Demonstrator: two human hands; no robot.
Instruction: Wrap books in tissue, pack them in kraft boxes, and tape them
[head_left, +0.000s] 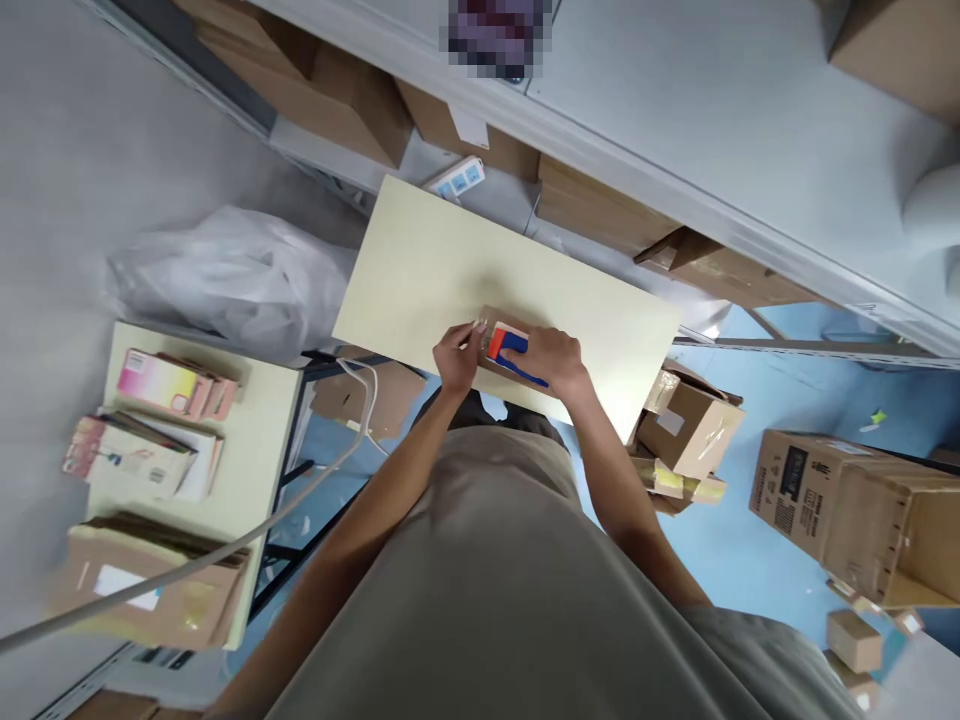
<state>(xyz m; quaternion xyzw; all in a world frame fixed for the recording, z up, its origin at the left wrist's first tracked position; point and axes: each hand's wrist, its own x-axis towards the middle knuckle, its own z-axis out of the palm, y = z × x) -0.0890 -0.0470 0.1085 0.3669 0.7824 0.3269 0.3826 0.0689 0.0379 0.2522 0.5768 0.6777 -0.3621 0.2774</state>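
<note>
My right hand [553, 360] is wrapped round a red and blue tape dispenser [513, 345]. The dispenser lies over a small brown cardboard box [491, 316] on the pale yellow table [420, 255]. At the box's left end is my left hand [457, 355], its fingers pinched together close to the front of the dispenser. Whatever those fingertips hold is too small to make out. Both hands and the dispenser partly cover the box.
Behind the table runs a grey shelf [675, 110] with cardboard boxes below it and a white power strip [459, 178]. A side table [262, 400] at left bears flat packages; a pale cable [300, 500] crosses beside it. Cartons [686, 420] stand at right.
</note>
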